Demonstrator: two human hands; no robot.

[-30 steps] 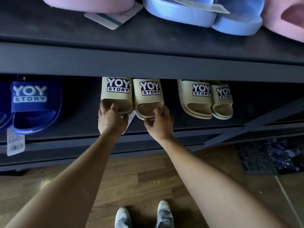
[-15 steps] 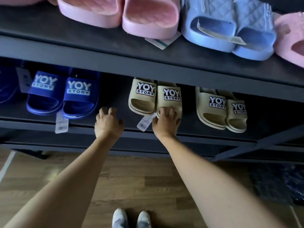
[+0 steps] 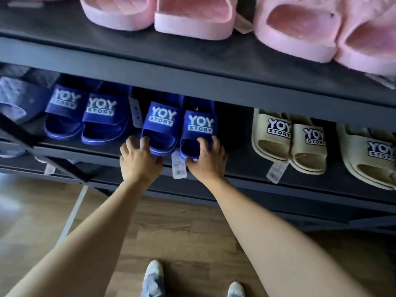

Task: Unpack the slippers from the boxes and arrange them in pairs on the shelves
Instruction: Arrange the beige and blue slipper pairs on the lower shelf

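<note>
A pair of blue slippers marked YOY STORY stands on the lower shelf (image 3: 242,169). My left hand (image 3: 139,160) grips the toe end of the left blue slipper (image 3: 160,123). My right hand (image 3: 209,157) grips the toe end of the right blue slipper (image 3: 199,127). A white price tag (image 3: 178,166) hangs between my hands. Another blue pair (image 3: 85,116) stands further left, and a beige pair (image 3: 289,140) stands to the right.
Pink slippers (image 3: 192,16) line the upper shelf (image 3: 171,76). Another beige slipper (image 3: 372,155) sits at the far right, a grey-blue slipper (image 3: 19,101) at the far left. A diagonal frame brace (image 3: 42,155) crosses the lower left. Wooden floor and my shoes (image 3: 153,279) lie below.
The view and both hands shifted left along the lower shelf. My hands left the beige pair and now hold the toe ends of the blue pair.
</note>
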